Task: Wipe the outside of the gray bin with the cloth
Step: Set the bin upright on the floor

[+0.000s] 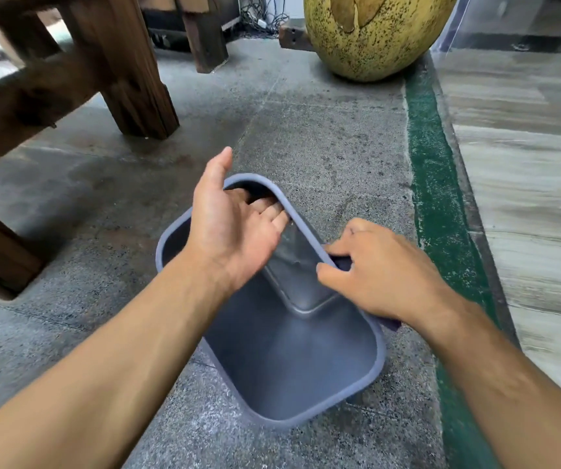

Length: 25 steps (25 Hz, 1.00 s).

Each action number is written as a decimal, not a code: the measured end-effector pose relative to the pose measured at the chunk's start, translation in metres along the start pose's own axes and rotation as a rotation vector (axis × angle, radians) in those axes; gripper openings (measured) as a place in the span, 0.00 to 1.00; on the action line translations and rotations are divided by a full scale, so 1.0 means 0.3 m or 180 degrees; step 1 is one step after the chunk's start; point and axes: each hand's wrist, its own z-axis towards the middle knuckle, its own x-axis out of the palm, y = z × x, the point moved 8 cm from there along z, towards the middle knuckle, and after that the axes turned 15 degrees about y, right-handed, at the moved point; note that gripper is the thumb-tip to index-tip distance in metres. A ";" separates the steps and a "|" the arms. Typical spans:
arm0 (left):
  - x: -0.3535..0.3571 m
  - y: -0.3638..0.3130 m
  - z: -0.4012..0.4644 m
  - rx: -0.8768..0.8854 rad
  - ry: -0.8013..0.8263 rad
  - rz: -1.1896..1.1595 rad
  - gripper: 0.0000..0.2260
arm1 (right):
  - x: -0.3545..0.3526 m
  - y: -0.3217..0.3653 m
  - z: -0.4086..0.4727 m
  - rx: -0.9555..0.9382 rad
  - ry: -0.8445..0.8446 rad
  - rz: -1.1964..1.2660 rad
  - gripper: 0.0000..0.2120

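The gray bin [272,367] stands on the concrete floor below me, its opening facing up. My left hand [231,228] reaches inside at the far corner, fingers curled against the inner side of the rim, thumb sticking up outside. My right hand [380,272] presses on the bin's right outer wall, closed over a dark purple cloth [391,323]. Only small bits of the cloth show, under the wrist and between the fingers near the rim.
A dark wooden table's legs [130,79] stand at the left and back. A large yellow-green speckled round object [374,35] sits at the back right. A green strip [441,214] borders a pale wood-patterned floor on the right. Cables lie at the back.
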 end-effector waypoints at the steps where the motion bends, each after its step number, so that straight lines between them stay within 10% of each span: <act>1: -0.007 -0.027 -0.021 -0.0128 -0.0025 0.0587 0.29 | -0.010 -0.024 0.020 0.0039 -0.0106 0.0087 0.12; 6: -0.279 -0.265 -0.178 0.0418 -0.1467 0.3454 0.20 | -0.084 -0.131 0.180 -0.0244 -0.0344 0.0631 0.12; 10: -0.459 0.032 -0.176 -0.1061 -0.1215 0.1807 0.11 | -0.118 -0.062 0.366 -0.0330 -0.0208 0.0339 0.12; 25: -0.578 -0.226 -0.438 -0.0877 -0.1860 0.0799 0.18 | 0.040 0.417 0.778 -0.0989 0.0935 0.0023 0.09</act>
